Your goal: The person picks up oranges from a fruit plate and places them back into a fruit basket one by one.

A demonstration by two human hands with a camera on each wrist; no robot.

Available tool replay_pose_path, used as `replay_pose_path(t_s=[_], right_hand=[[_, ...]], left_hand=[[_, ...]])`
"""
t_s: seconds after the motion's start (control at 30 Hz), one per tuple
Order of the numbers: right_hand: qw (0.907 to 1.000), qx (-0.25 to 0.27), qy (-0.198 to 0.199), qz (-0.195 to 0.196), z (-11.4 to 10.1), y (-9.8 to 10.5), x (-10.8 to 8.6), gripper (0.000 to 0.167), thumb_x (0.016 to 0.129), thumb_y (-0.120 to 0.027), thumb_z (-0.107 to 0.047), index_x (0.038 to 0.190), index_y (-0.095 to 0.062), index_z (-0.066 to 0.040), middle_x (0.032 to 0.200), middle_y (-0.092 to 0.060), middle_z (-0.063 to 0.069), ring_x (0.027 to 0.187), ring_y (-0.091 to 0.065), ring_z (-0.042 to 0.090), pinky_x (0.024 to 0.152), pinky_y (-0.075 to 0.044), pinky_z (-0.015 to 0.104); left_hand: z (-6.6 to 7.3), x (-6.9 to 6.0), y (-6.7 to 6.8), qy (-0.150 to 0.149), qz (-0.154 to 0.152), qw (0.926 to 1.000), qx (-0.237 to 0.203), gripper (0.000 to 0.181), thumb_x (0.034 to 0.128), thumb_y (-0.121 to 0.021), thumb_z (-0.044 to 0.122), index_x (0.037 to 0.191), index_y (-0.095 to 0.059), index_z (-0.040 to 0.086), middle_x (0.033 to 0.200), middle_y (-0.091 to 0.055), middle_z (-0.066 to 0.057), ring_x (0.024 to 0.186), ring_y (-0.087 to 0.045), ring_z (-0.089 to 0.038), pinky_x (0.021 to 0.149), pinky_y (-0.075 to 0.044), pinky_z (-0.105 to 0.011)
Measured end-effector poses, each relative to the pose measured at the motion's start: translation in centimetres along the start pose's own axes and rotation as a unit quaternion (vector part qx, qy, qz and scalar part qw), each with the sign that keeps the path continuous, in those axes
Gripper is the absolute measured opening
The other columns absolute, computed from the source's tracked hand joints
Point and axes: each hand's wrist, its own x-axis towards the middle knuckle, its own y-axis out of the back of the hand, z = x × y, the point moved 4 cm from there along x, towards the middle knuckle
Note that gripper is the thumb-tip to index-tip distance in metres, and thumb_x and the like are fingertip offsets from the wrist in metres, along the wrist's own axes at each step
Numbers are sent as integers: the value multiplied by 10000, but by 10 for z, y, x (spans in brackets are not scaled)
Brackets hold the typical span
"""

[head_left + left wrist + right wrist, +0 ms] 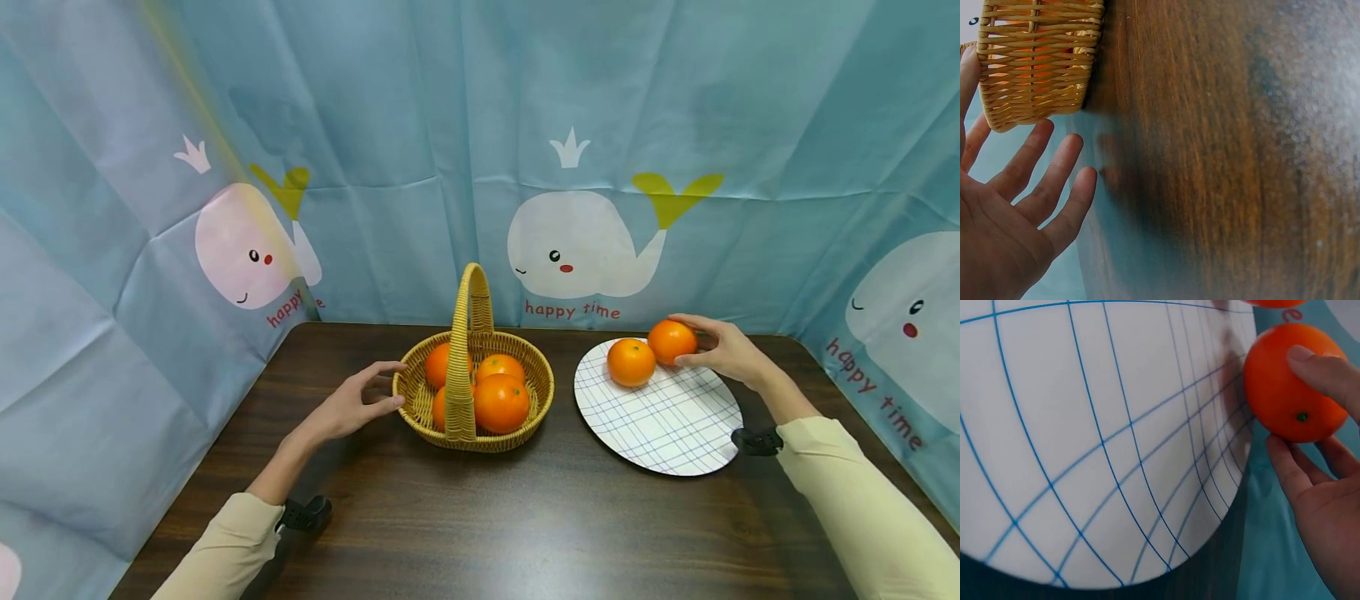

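Note:
My right hand [723, 352] holds an orange [671, 342] at the far side of a white plate with blue lines [678, 421]; in the right wrist view, the thumb lies on the orange [1297, 387] and fingers are at its other side. A second orange [631, 362] sits beside it on the plate. At the left side of a yellow wicker basket [542, 404], my left hand [352, 404] spreads its thumb and fingers by the rim. The left wrist view shows that hand [1016, 200] with relaxed fingers close to the woven wall; whether all of them touch is unclear.
Several oranges [502, 403] lie in the basket, whose tall arched handle [459, 367] rises over the middle. Everything stands on a dark wooden table [480, 517]. A blue curtain with whale prints [420, 217] hangs along the table's back and sides.

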Motion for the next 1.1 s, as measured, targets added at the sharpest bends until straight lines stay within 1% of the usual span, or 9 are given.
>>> replay_pose_path(t_s=[0.17, 0.37, 0.53, 0.63, 0.73, 0.83, 0.93, 1.0, 1.1], right_hand=[[9997, 83, -53, 230, 0, 8, -5, 748, 900, -798, -104, 1532, -412, 0, 1490, -388, 313, 1218, -502, 561, 815, -482, 127], [9983, 20, -102, 565, 0, 14, -11, 767, 893, -806, -107, 1540, -405, -13, 1482, -389, 322, 1204, -504, 571, 795, -469, 90], [9967, -28, -73, 810, -3, 19, -18, 783, 893, -805, -96, 1551, -388, -21, 1484, -385, 319, 1177, -524, 570, 791, -477, 95], [9952, -63, -114, 974, -7, 23, -22, 767, 899, -801, -111, 1553, -403, -54, 1489, -403, 278, 1180, -535, 547, 794, -480, 99], [9935, -100, -172, 1124, -12, 26, -24, 751, 902, -803, -135, 1550, -426, -96, 1483, -431, 227, 1172, -567, 467, 800, -478, 97], [9927, -79, -156, 1194, -18, 26, -25, 743, 899, -808, -145, 1545, -440, -118, 1474, -446, 200, 1123, -619, 244, 804, -484, 104], [9928, 11, -40, 1195, -27, 23, -24, 741, 892, -813, -121, 1538, -451, -114, 1460, -455, 196, 1051, -594, 36, 814, -488, 113], [9930, 98, 59, 1173, -34, 20, -22, 741, 887, -813, -94, 1536, -456, -111, 1449, -462, 190, 1024, -581, -14, 822, -488, 115], [9932, 211, 225, 1118, -45, 15, -18, 741, 880, -812, -55, 1530, -462, -109, 1431, -478, 175, 1031, -594, 17, 838, -486, 119]], left_hand=[[1, 0, 1, -28, -12, 10000, -46, 531, 996, -696, 190, 1464, -484, 55, 1424, -514, -212, 1239, -536, -442, 939, -505, -563], [0, 0, 0, 27, -28, 9999, -94, 532, 997, -695, 196, 1465, -482, 59, 1430, -507, -215, 1240, -534, -445, 923, -521, -542], [-2, 0, 0, 60, -34, 9999, -130, 533, 996, -697, 191, 1465, -482, 61, 1427, -507, -217, 1241, -531, -447, 905, -534, -524], [-2, 0, 0, 85, -35, 9998, -160, 539, 993, -701, 192, 1467, -480, 63, 1424, -506, -217, 1241, -531, -442, 898, -538, -511], [-2, -1, 0, 116, -43, 9997, -187, 543, 992, -703, 195, 1468, -478, 64, 1425, -505, -214, 1246, -530, -434, 895, -541, -504], [-2, -1, 1, 110, -43, 9998, -171, 546, 993, -702, 195, 1470, -475, 57, 1421, -508, -215, 1244, -531, -434, 902, -533, -522], [-2, 0, 1, 86, -30, 9999, -140, 541, 995, -698, 191, 1469, -475, 55, 1422, -505, -221, 1240, -532, -439, 909, -524, -544], [-2, 0, 0, 81, -35, 9998, -154, 540, 997, -694, 187, 1471, -474, 54, 1424, -501, -224, 1237, -533, -442, 906, -525, -545], [-1, 0, 0, 92, -44, 9998, -175, 543, 997, -695, 188, 1472, -471, 51, 1420, -504, -224, 1233, -537, -438, 897, -535, -514]])
